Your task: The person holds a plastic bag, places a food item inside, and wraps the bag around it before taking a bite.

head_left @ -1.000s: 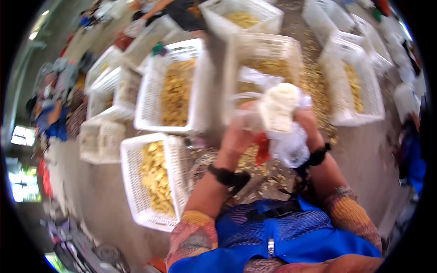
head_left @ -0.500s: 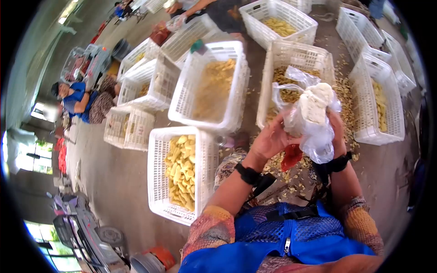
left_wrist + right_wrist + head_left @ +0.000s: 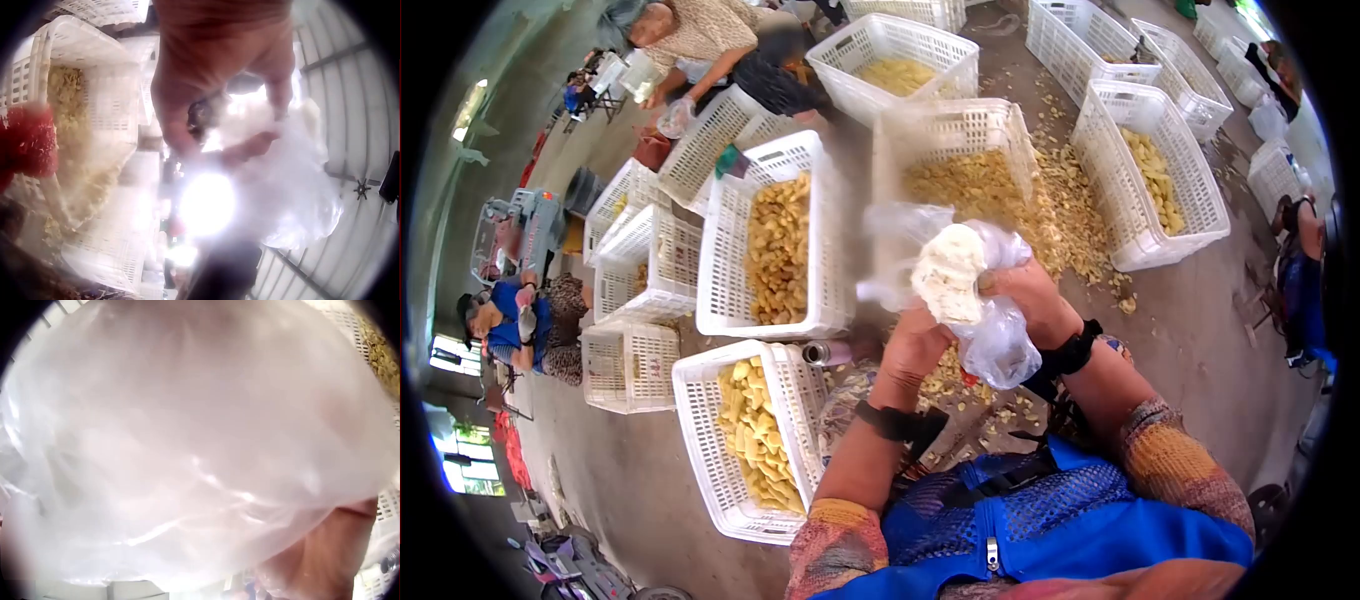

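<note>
Between both hands' fingers sits white bread.

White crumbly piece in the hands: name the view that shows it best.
Head view: the white piece shows uncovered, rough surface visible. Left wrist: hazy, washed by glare. Right wrist: plastic bag dominates; piece indistinct.

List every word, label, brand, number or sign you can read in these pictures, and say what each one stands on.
None can be read in any view.
Plastic bag in the hands: no print seen.
White crate of yellow pieces: no lettering seen on the visible sides.
Bottle-like container and parked vehicle: too small or blurred to tell.
</note>
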Available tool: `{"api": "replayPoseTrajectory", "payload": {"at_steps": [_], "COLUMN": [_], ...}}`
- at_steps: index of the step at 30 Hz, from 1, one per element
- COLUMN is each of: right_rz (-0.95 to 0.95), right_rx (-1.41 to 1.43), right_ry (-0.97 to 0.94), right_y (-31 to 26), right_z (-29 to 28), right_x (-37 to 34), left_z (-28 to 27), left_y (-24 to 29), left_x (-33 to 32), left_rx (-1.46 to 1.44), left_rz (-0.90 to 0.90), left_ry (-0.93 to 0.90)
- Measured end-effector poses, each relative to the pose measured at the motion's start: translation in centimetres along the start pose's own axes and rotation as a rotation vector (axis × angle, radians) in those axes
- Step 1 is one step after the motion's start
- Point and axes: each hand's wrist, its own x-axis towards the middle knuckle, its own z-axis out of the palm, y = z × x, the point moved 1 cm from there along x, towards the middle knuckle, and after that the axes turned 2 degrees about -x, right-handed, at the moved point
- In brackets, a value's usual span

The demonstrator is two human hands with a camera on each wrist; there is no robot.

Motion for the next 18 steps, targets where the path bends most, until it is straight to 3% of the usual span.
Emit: {"api": "replayPoseTrajectory", "payload": {"at_steps": [2,4,6,9,11,14,18], "right_rz": [-0.030,-0.097,-0.066,-0.044,-0.024,-0.039,-0.037], "right_rx": [-0.183,-0.373,-0.238,-0.047,-0.042,-0.001,-0.009], "right_ry": [0.037,0.026,0.063,0.087,0.105,0.068,0.041], "right_y": [0.1,0.2,0.5,-0.8,-0.8,-0.9,-0.9], "right_z": [-1.3,-4.0,-4.9,-3.3,-3.3,-2.9,-3.0], "right_x": [0.0,-0.2,-0.1,-0.2,-0.6,-0.5,-0.3], "left_z": [0.6,-0.6,-1.7,-0.4,1.0,0.3,-0.7], "left_y": [0.5,0.9,0.9,2.5,3.7,4.3,4.8], "left_x": [-0.1,0.2,0.2,0.2,0.0,0.3,0.1], "left_rx": [0.054,0.004,-0.091,-0.309,-0.413,-0.485,-0.432], "left_rz": [0.029,-0.055,-0.092,0.020,0.066,0.098,0.150], "left_ry": [-0.028,-0.053,-0.048,-0.086,-0.046,-0.236,-0.135]}}
